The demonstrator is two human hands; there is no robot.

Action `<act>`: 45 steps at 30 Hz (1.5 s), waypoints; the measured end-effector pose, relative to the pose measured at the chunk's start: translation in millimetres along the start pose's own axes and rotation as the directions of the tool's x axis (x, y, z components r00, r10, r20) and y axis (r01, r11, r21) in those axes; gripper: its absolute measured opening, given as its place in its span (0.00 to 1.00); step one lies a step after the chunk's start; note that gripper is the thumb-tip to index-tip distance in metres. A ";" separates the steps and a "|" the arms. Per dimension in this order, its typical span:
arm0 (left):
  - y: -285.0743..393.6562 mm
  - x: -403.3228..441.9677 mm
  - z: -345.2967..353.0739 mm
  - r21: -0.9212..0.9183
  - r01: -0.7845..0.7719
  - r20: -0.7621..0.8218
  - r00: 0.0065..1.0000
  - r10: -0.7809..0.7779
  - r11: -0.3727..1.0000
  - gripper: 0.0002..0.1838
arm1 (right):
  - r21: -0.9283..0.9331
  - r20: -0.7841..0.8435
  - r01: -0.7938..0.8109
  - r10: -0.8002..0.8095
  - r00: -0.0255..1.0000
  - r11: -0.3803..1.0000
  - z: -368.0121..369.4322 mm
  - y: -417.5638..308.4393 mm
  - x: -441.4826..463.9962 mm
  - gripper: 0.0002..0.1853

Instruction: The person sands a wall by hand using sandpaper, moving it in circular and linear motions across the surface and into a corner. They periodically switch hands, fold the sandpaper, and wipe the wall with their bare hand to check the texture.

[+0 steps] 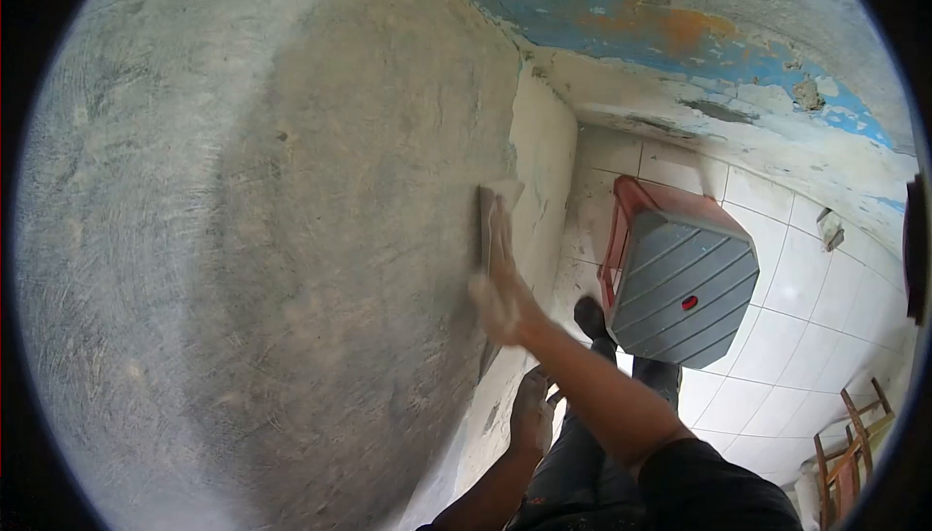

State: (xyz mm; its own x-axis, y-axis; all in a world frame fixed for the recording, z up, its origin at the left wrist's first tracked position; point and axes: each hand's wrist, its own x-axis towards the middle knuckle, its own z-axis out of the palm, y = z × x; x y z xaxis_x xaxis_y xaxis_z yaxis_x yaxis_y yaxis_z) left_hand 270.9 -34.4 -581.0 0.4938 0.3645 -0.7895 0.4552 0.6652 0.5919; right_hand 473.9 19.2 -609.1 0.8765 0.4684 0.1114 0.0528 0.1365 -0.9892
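My right hand [502, 288] is pressed to the rough grey plaster wall [349, 191], smeared by motion. Under its fingers lies a thin, flat, pale piece [500, 191], perhaps a sanding sheet or pad; its upper end shows beyond the fingertips. Lower down, my left hand [530, 416] is beside the wall's lower edge, below my right wrist. Its fingers are loosely bent and slightly apart, and I see nothing held in them.
A reddish stool with a grey ribbed top [684, 288] stands on white floor tiles [791, 279] by my feet. Peeling blue paint [621, 21] marks the adjoining wall. A wooden frame-like object [854, 448] is at lower right.
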 end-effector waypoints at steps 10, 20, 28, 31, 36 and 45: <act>19.5 2.1 18.3 -0.061 -0.153 -0.006 0.988 0.153 0.986 0.21 | 0.022 -0.085 -0.082 0.084 0.993 0.996 9.6 -25.2 8.2 0.38; 72.7 -57.3 29.7 -0.141 -0.250 -0.046 0.968 0.246 0.958 0.19 | -0.113 0.122 0.238 -0.224 0.967 0.965 3.3 -204.8 23.1 0.32; 182.0 -197.7 51.5 -0.104 -0.584 -0.056 0.812 0.581 0.805 0.18 | 0.021 0.042 0.505 -0.505 0.862 0.863 35.6 -361.0 48.7 0.31; 197.6 -243.3 38.1 -0.180 -0.744 -0.095 0.664 0.742 0.643 0.15 | -0.011 0.225 0.741 -0.721 0.656 0.671 40.5 -440.0 19.1 0.29; 220.3 -300.6 24.3 -0.209 -0.817 -0.149 0.569 0.809 0.537 0.17 | -0.062 0.446 0.819 -0.718 0.534 0.570 49.0 -408.9 -31.5 0.29; 239.1 -352.4 15.1 -0.108 -0.885 -0.190 0.466 0.864 0.453 0.22 | -0.145 0.491 0.896 -0.756 0.433 0.419 57.9 -524.6 -19.9 0.40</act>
State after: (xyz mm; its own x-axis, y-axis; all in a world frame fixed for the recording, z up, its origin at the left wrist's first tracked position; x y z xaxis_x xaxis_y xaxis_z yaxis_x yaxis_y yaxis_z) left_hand 217.0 -13.6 -158.8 0.4824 0.8686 0.1131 -0.3112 0.0492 0.9491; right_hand 401.1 -11.1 -86.8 0.1043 0.5282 0.8427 0.8773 0.3502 -0.3281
